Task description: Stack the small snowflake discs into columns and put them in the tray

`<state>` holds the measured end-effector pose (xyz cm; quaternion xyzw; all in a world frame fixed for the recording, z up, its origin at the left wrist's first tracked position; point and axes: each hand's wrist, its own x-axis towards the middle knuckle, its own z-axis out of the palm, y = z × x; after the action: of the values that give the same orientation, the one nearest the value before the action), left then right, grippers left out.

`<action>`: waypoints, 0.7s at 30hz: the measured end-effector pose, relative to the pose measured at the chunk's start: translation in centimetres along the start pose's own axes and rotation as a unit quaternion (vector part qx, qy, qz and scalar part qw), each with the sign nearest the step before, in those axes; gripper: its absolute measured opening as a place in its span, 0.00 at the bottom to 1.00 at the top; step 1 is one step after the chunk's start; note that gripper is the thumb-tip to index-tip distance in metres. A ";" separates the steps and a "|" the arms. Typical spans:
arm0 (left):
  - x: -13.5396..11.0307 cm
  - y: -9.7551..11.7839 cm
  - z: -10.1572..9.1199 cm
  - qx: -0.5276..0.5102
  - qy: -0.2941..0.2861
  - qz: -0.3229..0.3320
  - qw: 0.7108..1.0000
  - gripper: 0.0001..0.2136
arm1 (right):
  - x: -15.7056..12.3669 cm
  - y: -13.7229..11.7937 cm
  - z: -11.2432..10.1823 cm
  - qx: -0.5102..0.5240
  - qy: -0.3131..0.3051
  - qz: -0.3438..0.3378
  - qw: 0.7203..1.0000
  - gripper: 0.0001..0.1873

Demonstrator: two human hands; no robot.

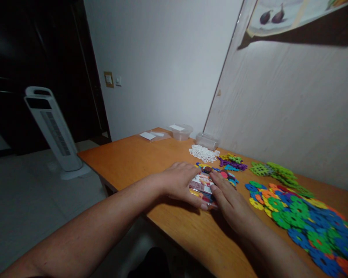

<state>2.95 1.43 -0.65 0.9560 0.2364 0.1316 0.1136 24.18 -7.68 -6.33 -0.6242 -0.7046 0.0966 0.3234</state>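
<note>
Between my hands is a clear plastic package with a printed picture label, and yellow, red and blue pieces show near its front edge. My left hand grips its left side, thumb along the near edge. On the opposite side my right hand presses against it, fingers together. Just behind the package lie small colourful discs, partly hidden by my hands. I cannot tell whether the package is sealed.
White lattice pieces, purple and yellow pieces and green lattice pieces lie beyond. Many notched discs spread rightward. A round tub, a clear box and flat bags stand at the back. A tower fan is left.
</note>
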 end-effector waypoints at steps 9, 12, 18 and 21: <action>-0.2 -0.3 -0.9 -0.107 0.008 0.014 0.994 0.37 | -0.1 -0.2 0.0 0.024 0.035 -0.022 0.999 0.27; -0.3 -0.9 -0.7 -0.208 0.064 -0.026 0.976 0.31 | 0.0 -0.2 -0.1 0.030 0.036 -0.026 0.999 0.26; -1.3 -2.6 1.0 -0.400 0.215 -0.163 0.876 0.24 | 0.0 -0.1 -0.3 0.052 0.044 -0.016 0.998 0.26; -2.3 -3.5 1.8 -0.466 0.253 -0.220 0.819 0.21 | 0.1 -0.1 -0.5 0.102 0.067 0.015 0.992 0.26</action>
<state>0.08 3.06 -3.76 0.6448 0.3717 0.4342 0.5075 24.44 -7.78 -5.88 -0.6035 -0.6583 0.1311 0.4304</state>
